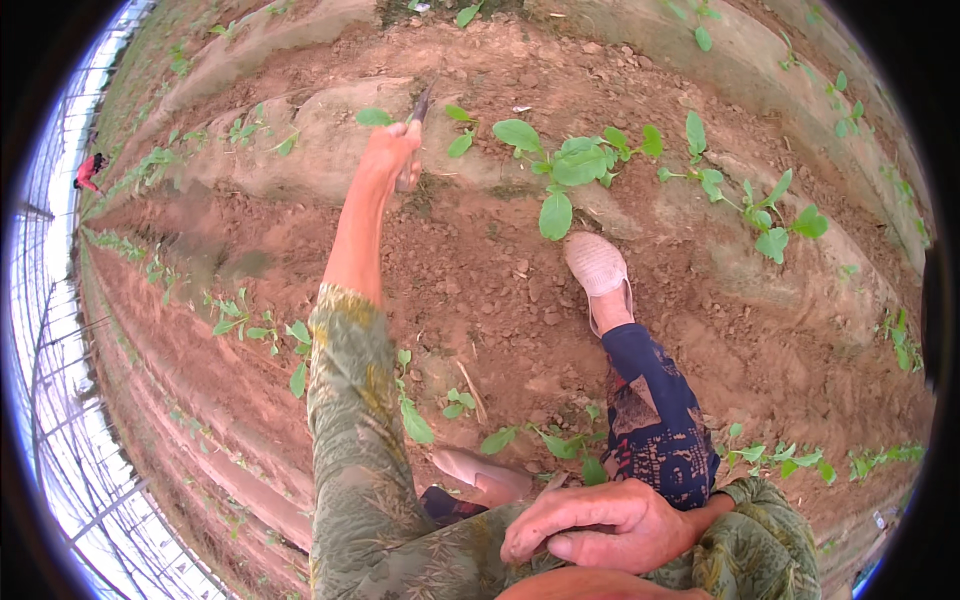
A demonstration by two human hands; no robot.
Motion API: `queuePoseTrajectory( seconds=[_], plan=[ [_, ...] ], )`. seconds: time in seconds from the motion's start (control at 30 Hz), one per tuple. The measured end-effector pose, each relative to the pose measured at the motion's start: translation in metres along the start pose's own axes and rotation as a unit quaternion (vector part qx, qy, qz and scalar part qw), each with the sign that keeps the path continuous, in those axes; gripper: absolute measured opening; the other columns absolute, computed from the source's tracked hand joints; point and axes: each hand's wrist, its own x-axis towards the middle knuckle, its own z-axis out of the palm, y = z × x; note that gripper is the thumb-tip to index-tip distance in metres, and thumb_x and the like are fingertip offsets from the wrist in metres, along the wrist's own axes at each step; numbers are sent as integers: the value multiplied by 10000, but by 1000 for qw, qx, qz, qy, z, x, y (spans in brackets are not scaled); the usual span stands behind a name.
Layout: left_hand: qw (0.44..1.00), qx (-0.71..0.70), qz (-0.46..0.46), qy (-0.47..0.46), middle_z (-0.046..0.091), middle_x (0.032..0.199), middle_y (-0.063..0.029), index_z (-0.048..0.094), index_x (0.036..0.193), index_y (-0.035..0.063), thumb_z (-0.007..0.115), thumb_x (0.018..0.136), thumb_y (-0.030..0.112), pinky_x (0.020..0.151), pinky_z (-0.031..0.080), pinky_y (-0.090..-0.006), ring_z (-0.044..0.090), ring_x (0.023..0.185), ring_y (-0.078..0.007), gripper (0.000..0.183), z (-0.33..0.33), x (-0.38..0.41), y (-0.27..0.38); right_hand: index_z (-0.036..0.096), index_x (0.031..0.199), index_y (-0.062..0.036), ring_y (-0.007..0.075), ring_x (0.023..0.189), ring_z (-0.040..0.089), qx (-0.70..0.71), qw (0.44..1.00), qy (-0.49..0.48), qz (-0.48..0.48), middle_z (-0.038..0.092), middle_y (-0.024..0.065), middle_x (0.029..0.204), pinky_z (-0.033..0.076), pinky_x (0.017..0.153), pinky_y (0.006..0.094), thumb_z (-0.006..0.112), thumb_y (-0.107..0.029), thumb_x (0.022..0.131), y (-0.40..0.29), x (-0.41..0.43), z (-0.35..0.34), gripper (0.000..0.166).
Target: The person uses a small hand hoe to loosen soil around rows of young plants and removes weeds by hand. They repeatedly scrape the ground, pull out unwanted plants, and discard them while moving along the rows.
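My left hand point(397, 154) reaches forward over a soil ridge, closed around a narrow, dark, pointed hand tool point(423, 102). The tool's far end is blurred, and I cannot tell its exact kind. Just left of the tool lies a green seedling leaf point(374, 117); a small seedling point(460, 142) grows to its right. My right hand point(607, 525) rests close to my body, its fingers together and loosely bent over the thumb. The inside of its palm is hidden, and no object shows in it.
Larger leafy seedlings point(577, 161) grow on the ridge near my forward shoe point(596, 262). My other shoe point(480, 471) is beside another seedling row point(562, 446). Dry clods cover the furrow point(480, 285). A person in red point(90, 172) bends far left, near a greenhouse frame point(56, 360).
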Motion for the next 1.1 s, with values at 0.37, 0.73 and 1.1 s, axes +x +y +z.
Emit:
queuePoseTrajectory(
  seconds=[0.37, 0.73, 1.1],
  plan=[
    [998, 50, 22, 35, 454, 601, -1, 462, 1205, 39, 478, 879, 124, 358, 337, -244, 423, 438, -81, 338, -21, -121, -16, 514, 1137, 49, 242, 1088, 517, 9, 1000, -10, -1, 551, 148, 1125, 416, 913, 339, 426, 71, 885, 2, -1, 1, 268],
    [996, -91, 1, 10, 464, 606, -12, 510, 1108, 49, 528, 891, 163, 360, 369, -248, 438, 437, -88, 245, 8, -55, -25, 543, 1102, 36, 195, 1027, 535, 28, 999, 18, 2, 569, 102, 1065, 411, 889, 312, 456, 27, 890, 4, 1, 9, 230],
    [997, -68, 29, 15, 465, 640, -7, 478, 1213, 42, 514, 892, 161, 370, 350, -233, 433, 451, -85, 345, 21, -89, -55, 546, 1098, 41, 200, 1049, 546, 17, 999, 23, 22, 573, 111, 1088, 418, 909, 314, 448, 38, 886, -7, -5, 1, 234]
  ],
)
